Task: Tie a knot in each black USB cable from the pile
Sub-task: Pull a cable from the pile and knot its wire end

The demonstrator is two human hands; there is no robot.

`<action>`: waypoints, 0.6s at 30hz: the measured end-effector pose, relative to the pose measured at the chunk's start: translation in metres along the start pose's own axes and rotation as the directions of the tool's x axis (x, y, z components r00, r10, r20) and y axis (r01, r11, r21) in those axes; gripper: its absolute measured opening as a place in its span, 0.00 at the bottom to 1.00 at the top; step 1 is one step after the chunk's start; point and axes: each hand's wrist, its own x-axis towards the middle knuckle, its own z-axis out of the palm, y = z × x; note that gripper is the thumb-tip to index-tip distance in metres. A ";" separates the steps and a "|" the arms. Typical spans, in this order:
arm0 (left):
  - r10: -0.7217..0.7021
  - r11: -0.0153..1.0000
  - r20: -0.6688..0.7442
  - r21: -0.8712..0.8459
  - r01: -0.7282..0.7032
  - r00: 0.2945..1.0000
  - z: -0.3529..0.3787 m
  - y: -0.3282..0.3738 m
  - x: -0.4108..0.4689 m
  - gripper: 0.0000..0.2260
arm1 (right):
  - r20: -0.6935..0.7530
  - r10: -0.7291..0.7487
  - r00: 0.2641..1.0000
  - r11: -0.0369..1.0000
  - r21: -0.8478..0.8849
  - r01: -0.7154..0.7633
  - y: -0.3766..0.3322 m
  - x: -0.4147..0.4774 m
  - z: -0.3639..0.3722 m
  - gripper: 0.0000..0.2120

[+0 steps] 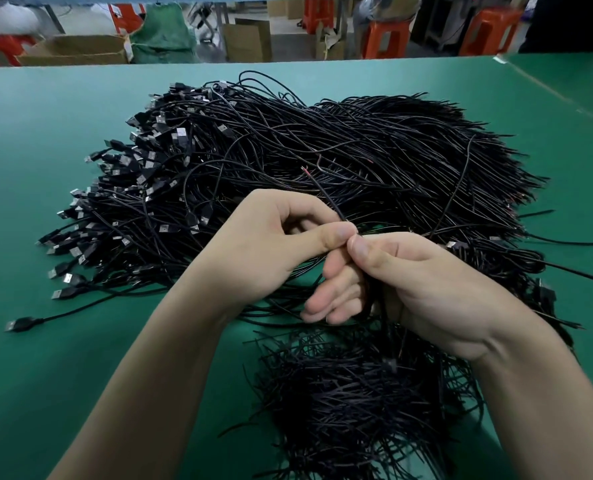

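Lying far out on the left of the green bench (46,150), one black plug (14,325) sits by itself, with its cord running back to the others. Past the far edge of the bench on this side stands an open cardboard box (77,50), with a green sack (163,32) next to it. Then comes the big pile (322,140) of black USB cables, which fills the middle of the bench. Its silver-tipped plugs (142,157) are bunched on the left and its thin cut ends point to the right. In front of the pile the two hands are close together, thumb tips touching. The left hand (271,251) pinches one cable (326,195) between thumb and first finger. The short end of that cable sticks up and away from the pinch, and a bit of red wire shows at its tip. A smaller heap (357,403) of black cables lies on the bench just under the hands; I cannot tell if they have knots. The right hand (426,289) has its fingers curled round the same cable, which hangs down toward the smaller heap. Far back on the right stand orange stools (385,36).
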 end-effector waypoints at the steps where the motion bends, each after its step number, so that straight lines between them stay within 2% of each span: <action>1: 0.002 1.000 -0.008 0.008 -0.002 1.000 0.000 -0.001 0.001 0.06 | -0.033 0.005 0.999 1.000 0.005 -0.005 0.000 0.001 0.001 0.16; 6: 0.014 0.999 -0.068 0.033 -0.012 0.998 -0.002 -0.008 0.003 0.08 | -0.248 -0.060 0.967 0.998 -0.031 0.054 0.004 0.007 0.007 0.11; 9: 0.029 0.999 -0.112 -0.009 -0.031 0.993 -0.002 -0.009 0.003 0.05 | -0.417 -0.184 0.890 0.974 -0.201 0.107 0.004 0.007 0.006 0.07; 11: 0.056 0.998 -0.183 -0.020 -0.060 0.982 -0.001 -0.007 0.004 0.05 | -0.498 -0.304 0.812 0.910 -0.404 0.093 0.002 0.005 0.005 0.05; 13: 0.079 0.996 -0.307 -0.001 -0.084 0.948 0.000 -0.005 0.005 0.05 | -0.583 -0.439 0.683 0.822 -0.567 0.044 0.000 0.003 0.005 0.06; 15: 0.153 0.988 -0.435 0.073 -0.134 0.887 0.000 -0.004 0.004 0.04 | -0.635 -0.569 0.522 0.741 -0.671 -0.009 -0.003 0.001 0.007 0.09; 16: 0.217 0.976 -0.488 0.133 -0.174 0.845 0.000 -0.002 0.004 0.04 | -0.642 -0.592 0.486 0.721 -0.692 -0.036 -0.004 0.000 0.008 0.13; 17: 0.295 0.954 -0.531 0.203 -0.219 0.794 0.002 0.000 0.003 0.03 | -0.653 -0.554 0.516 0.748 -0.663 -0.035 -0.005 -0.001 0.010 0.18; 18: 0.382 0.922 -0.553 0.287 -0.261 0.741 0.006 0.003 0.002 0.02 | -0.656 -0.434 0.617 0.827 -0.561 -0.015 -0.006 0.001 0.012 0.25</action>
